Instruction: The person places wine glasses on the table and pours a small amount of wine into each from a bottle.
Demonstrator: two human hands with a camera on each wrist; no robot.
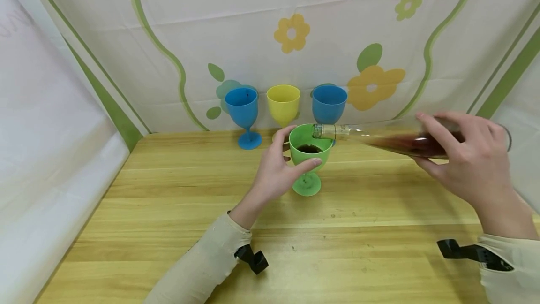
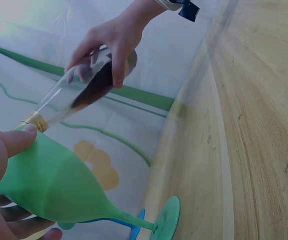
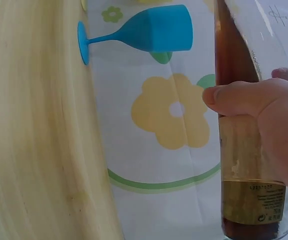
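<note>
Nearest, the left hand (image 1: 276, 172) curls thumb and fingers round the green cup (image 1: 309, 154), which stands on the table (image 1: 168, 210) with dark liquid inside. At three o'clock the right hand (image 1: 468, 163) grasps a tilted bottle (image 1: 379, 140), its mouth over the cup's rim. Beyond, at twelve o'clock, stand two blue cups (image 1: 243, 107) and a yellow cup (image 1: 283, 103).

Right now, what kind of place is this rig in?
Probably a staged recording booth, not a real kitchen or bar. A flower-printed cloth backdrop hangs behind a bare wooden tabletop, white sheets close off the sides, and coloured plastic goblets stand in a row, like the yellow plastic goblet.
</note>
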